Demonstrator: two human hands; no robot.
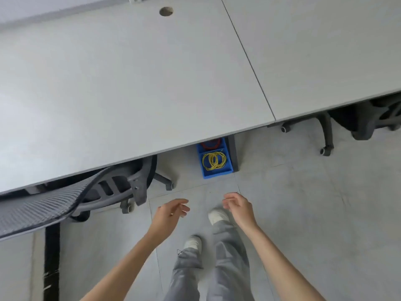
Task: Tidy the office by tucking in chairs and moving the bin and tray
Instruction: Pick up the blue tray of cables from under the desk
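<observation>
blue tray [217, 171] half under desk [130, 83] — far compartment hidden

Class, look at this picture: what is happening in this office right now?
A person stands facing a grey desk, left hand and right hand both open, holding nothing. A blue tray with yellow wire sits on the floor, partly under the desk. A mesh chair on the left is tucked in.

The person wears loose grey trousers [230, 263] that bunch in folds over pale off-white shoes [218, 216], a thin drawstring dangling at one cuff, while both forearms are bare (no sleeve, watch or ring is visible).
</observation>
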